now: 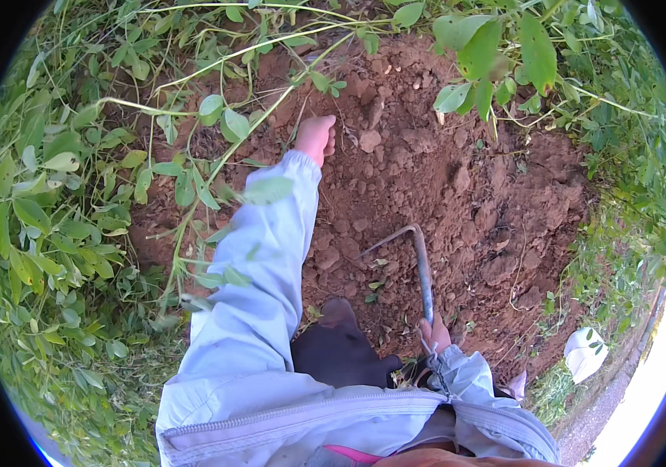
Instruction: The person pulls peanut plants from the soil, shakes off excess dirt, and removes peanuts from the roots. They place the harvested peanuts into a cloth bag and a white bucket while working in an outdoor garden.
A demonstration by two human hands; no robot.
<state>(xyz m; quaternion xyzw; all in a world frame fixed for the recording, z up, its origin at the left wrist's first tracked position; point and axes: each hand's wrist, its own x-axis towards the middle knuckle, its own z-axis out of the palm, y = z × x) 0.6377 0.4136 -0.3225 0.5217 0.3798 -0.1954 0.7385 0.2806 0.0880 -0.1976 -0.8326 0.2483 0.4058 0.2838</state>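
Stretched far forward over loose reddish-brown soil [418,148], my left hand [317,138] is closed with its fingers curled under. Whatever it grips, if anything, is hidden; a thin stem and small clods lie beside it. Low and to the right, my right hand [435,335] wraps round the lower end of a hooked metal digging tool [424,272]. Its grey shaft points away from me, then bends sharply left to a thin pointed tip close to the soil. A clod [369,141] sits just right of my left hand.
Leafy green plants [60,226] crowd the left side, and long stems [270,109] arch over my left arm. More leaves [488,54] hang at the top right. A white object [584,355] lies in grass at the right, near a pale edge. My dark-clad leg [340,354] is below.
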